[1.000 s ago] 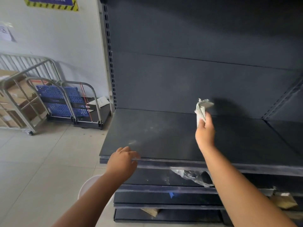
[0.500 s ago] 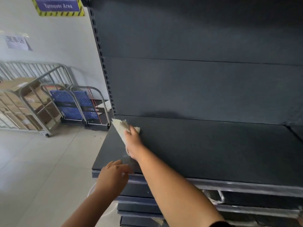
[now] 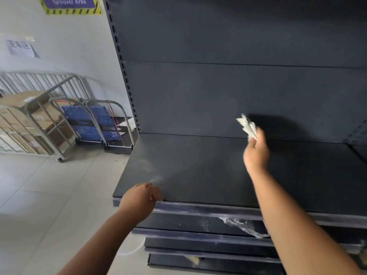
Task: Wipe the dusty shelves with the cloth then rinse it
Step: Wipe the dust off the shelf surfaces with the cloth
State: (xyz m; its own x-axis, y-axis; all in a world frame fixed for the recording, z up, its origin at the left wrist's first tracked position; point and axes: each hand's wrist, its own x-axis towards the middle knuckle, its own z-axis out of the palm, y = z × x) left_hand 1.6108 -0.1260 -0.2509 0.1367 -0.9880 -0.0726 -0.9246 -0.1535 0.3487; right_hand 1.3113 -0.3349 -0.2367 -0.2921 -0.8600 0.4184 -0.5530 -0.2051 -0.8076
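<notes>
Cloth (image 3: 247, 126) bunched, pale, sticking up and left out of the right hand (image 3: 256, 153), pinched between the fingertips (image 3: 261, 135); blurred, so exact finger grip can't be told beyond that. Cloth sits near the back of the shelf (image 3: 198, 171), whether it touches the surface or back panel can't be told. Left hand (image 3: 140, 199) curled over the shelf's front left edge, fingers together, gripping the lip. Dust smears just beyond it. Carts (image 3: 95, 124) left on the floor.
</notes>
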